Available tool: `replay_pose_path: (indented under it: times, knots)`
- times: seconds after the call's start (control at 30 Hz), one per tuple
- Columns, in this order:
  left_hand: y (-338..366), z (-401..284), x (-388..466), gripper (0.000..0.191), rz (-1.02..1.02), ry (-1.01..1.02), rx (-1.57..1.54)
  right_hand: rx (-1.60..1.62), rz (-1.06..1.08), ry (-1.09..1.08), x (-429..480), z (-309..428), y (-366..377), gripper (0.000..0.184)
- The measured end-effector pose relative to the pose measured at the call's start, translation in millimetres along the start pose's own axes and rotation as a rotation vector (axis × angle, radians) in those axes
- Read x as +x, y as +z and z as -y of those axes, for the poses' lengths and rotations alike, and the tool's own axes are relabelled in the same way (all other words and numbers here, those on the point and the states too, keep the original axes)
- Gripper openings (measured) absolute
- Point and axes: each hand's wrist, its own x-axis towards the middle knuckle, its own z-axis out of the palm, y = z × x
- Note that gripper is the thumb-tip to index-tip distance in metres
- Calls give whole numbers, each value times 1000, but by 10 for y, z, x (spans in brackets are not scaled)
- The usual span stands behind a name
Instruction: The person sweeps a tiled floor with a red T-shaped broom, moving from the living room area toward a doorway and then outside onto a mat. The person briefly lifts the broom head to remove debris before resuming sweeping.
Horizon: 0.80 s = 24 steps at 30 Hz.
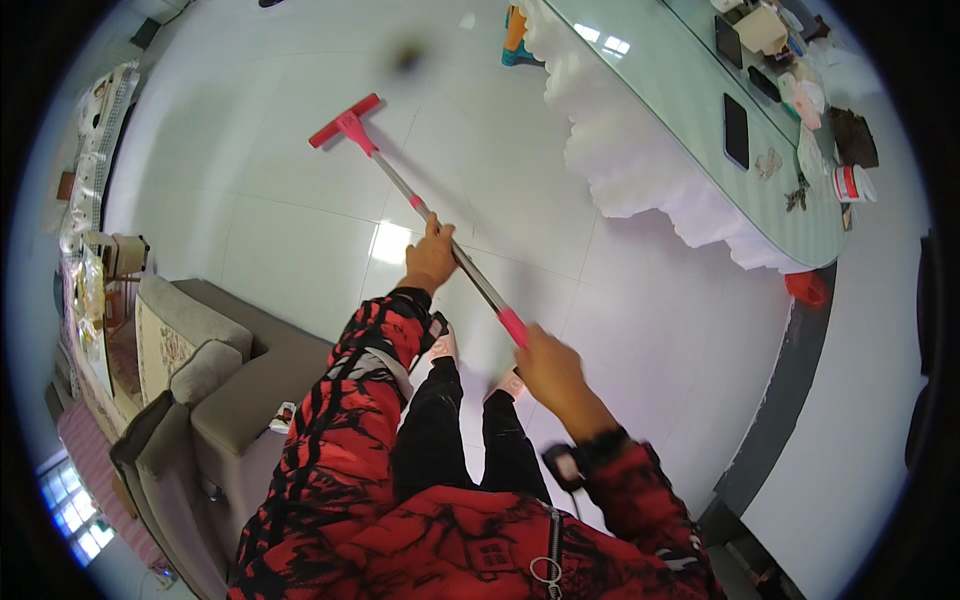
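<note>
A mop with a metal pole (480, 279) and a pink-red head (346, 121) slants across the view, its head on the pale tiled floor (300, 202). My left hand (433, 257) is wrapped around the middle of the pole, below the pink joint collar. Near the top end, my right hand (551, 369) grips the pole at its pink handle (514, 327). The sponge or pad under the head is hidden. My feet, in pink slippers (444, 345), stand on the floor below the pole.
To the left stands a grey-brown sofa (255, 390) with cushions (206, 371). A glass-topped table (675, 97) with a white scalloped cloth (600, 157) fills the upper right, holding a dark phone or tablet (736, 131). Under its far edge sits an orange and teal stool (516, 37). A red bag (807, 288) lies by the wall.
</note>
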Motion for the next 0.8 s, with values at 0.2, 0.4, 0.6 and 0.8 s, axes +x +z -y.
replay_pose_path:
  times: [0.2, 0.4, 0.6, 0.8]
  knots:
    - [28, 117, 137, 47, 143, -28, 56, -39, 129, 149, 104, 242, 24, 26]
    - [906, -292, -1031, 36, 324, 334, 86, 61, 355, 509, -2335, -228, -149, 32]
    - [891, -976, -2870, 45, 806, 787, -201, 71, 534, 901, -4640, -217, -142, 41]
    - [874, -971, -2954, 37, 740, 965, -156, 36, 467, 991, -4898, 2, -39, 42]
